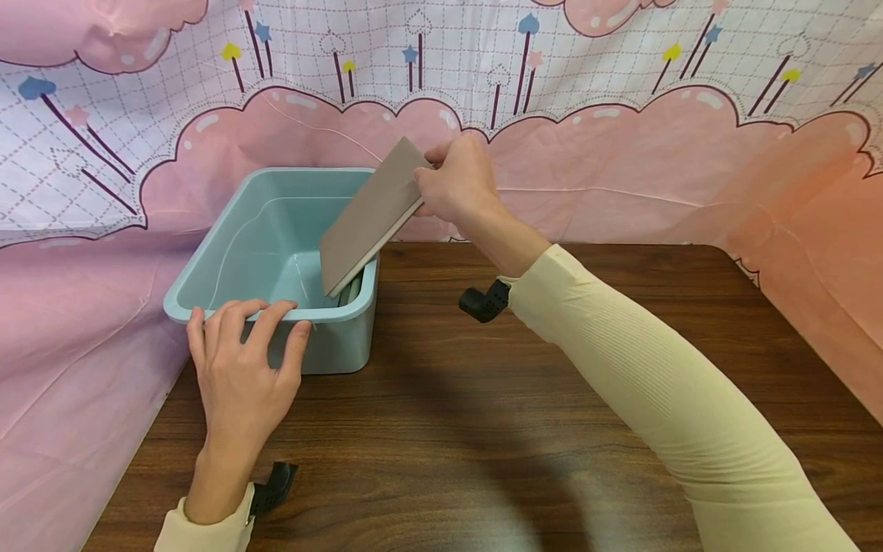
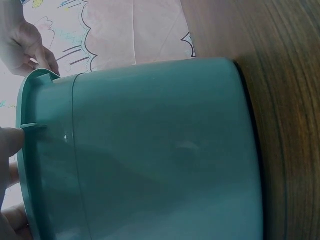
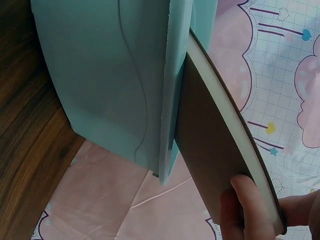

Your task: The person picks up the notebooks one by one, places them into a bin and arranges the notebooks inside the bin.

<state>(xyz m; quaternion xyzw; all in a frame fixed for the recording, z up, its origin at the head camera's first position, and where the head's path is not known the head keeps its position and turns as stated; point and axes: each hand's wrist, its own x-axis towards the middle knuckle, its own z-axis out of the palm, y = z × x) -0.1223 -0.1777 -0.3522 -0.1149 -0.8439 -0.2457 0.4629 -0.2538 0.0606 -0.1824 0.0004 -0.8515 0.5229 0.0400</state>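
Note:
My right hand (image 1: 458, 180) pinches the upper end of a grey-brown notebook (image 1: 372, 211) with pale page edges. The notebook slants down into a light blue plastic bin (image 1: 338, 337), its lower end inside by the right wall. In the right wrist view, the thumb and fingers grip the notebook (image 3: 212, 135) from both faces, above the bin's rim (image 3: 172, 100). My left hand (image 1: 244, 368) holds the bin's near rim, fingers hooked over it and thumb at the right. Beneath the notebook, a greenish thing (image 1: 353, 290) shows partly along the bin's right wall; the rest is hidden.
The bin stands at the far left of a dark wooden table (image 1: 469, 429). Pink and white patterned cloth (image 1: 593, 169) hangs behind the table and along its sides. A black wrist camera (image 1: 486, 300) sits at the right cuff, another camera (image 1: 274, 487) at the left cuff.

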